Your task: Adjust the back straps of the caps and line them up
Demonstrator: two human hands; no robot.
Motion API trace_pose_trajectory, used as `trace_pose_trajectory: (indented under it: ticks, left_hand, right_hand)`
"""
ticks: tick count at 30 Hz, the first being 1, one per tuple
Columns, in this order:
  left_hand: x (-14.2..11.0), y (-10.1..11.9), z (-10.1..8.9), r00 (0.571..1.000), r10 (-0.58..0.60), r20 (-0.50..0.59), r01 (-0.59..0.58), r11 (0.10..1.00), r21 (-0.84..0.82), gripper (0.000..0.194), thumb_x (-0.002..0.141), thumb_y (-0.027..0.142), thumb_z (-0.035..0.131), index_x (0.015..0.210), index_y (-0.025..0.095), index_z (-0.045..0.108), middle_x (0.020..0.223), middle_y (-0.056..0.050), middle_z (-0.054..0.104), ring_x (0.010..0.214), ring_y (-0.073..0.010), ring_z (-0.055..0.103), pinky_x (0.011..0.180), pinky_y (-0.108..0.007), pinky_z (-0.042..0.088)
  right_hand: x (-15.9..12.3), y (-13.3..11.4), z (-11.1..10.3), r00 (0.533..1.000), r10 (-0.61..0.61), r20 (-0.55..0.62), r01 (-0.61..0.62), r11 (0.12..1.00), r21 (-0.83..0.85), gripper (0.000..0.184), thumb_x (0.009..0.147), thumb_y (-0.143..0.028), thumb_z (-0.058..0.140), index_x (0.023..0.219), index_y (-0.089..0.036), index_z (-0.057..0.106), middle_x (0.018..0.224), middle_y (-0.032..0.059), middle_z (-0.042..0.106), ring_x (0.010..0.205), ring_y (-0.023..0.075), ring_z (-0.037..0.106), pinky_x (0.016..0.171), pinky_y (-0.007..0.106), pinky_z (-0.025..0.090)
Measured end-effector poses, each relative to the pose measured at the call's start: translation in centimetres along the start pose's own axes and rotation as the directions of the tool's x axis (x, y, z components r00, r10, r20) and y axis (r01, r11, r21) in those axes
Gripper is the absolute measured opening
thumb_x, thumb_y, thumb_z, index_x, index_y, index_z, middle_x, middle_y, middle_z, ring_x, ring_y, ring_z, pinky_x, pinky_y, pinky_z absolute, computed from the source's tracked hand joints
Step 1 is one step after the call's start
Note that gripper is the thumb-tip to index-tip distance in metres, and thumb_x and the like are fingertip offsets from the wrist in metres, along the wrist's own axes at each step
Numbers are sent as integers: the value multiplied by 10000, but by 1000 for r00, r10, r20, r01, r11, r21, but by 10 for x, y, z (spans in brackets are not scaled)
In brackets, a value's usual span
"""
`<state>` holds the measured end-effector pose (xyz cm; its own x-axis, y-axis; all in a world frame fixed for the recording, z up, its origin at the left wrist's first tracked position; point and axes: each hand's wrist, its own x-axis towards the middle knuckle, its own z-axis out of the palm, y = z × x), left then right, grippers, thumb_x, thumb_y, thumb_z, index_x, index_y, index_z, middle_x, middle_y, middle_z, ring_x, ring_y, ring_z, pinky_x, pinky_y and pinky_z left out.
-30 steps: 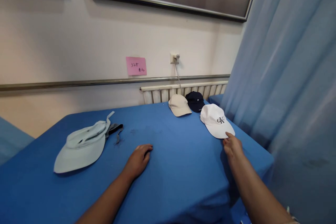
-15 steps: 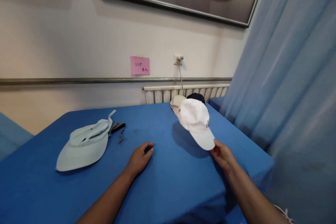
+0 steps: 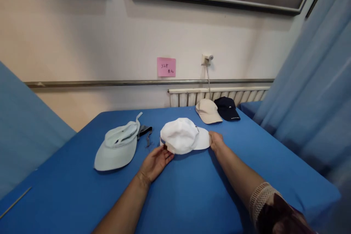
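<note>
A white baseball cap (image 3: 182,135) lies on the blue tablecloth (image 3: 192,186) in the middle of the table. My right hand (image 3: 215,141) pinches the edge of its brim on the right side. My left hand (image 3: 156,162) reaches its back edge from the lower left, fingers curled against the rim. A pale green sun visor (image 3: 118,145) with grey straps lies just left of the cap.
A beige cap (image 3: 207,110) and a navy cap (image 3: 227,108) sit at the far edge near a white radiator (image 3: 219,95). A pink note (image 3: 166,67) and a wall socket with cord hang on the wall. Blue curtains flank the table on both sides.
My right hand carried the white cap from the right side of the table to the middle and set it down. My left hand moved up to the cap's back edge.
</note>
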<state>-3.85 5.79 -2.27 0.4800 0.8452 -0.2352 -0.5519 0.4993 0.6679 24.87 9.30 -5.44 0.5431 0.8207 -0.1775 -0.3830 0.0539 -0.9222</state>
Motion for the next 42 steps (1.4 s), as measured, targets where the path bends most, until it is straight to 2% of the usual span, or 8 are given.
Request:
trace_pose_trajectory:
  ticks: [4,6,9,17,22,29,35,42]
  left_hand:
    - [12,-12,2,990,30,-139,-22,998,57,120,835,95,653,932,165,651,910,-44,741,827,-140,711,861,-274,549]
    - [15,-16,4,992,37,-121,-30,997,64,100,838,99,659,924,151,654,921,-56,739,848,-148,710,870,-274,546]
    - [12,-19,6,1000,-14,-13,15,996,86,102,882,209,638,937,128,667,897,-86,741,840,-174,708,839,-290,551]
    - [3,-27,15,991,117,-58,-75,874,479,281,832,415,673,879,139,703,791,-90,722,770,-203,678,719,-292,520]
    - [-4,-28,23,780,609,142,-283,141,949,293,819,391,647,629,182,568,582,24,548,576,-137,517,587,-251,421]
    - [-19,-34,40,603,494,626,-416,-474,776,258,871,217,574,1124,207,622,1157,-94,648,1078,-243,572,951,-416,430]
    - [-16,-33,42,743,337,578,-422,-434,796,224,900,229,533,1103,217,628,1063,-74,682,987,-242,584,887,-415,433]
    - [-14,-29,36,736,516,438,-472,-74,879,150,905,312,541,860,199,629,882,-36,661,877,-199,594,840,-337,460]
  right_hand:
    - [-39,-4,12,953,-300,-48,290,944,-157,359,737,-143,579,1093,-186,577,1225,118,602,1235,257,493,1009,397,429]
    - [-73,1,23,720,-601,348,693,656,-300,376,783,-158,559,1158,-183,569,1296,142,551,1278,274,446,1086,460,337]
    - [-115,14,40,381,-496,780,907,366,-210,483,790,-127,563,1261,-224,526,1328,114,538,1253,274,458,1082,470,324]
    - [-99,32,40,530,-418,738,813,497,-303,258,800,-146,589,1053,-197,580,1024,91,649,970,243,585,873,384,448]
    - [-93,38,39,596,-443,670,788,482,-383,148,772,-135,580,908,-190,566,879,54,629,844,216,580,774,335,444]
    - [-98,41,37,536,-477,696,835,419,-356,424,702,-61,526,1117,-147,524,997,92,631,932,226,568,863,359,455]
    - [-98,39,35,489,-423,762,863,365,-351,456,692,-54,551,1140,-138,537,1011,92,642,943,236,562,874,361,439]
    - [-94,35,38,446,-309,840,891,246,-382,218,902,-151,486,1057,-186,635,951,72,656,908,226,565,841,339,415]
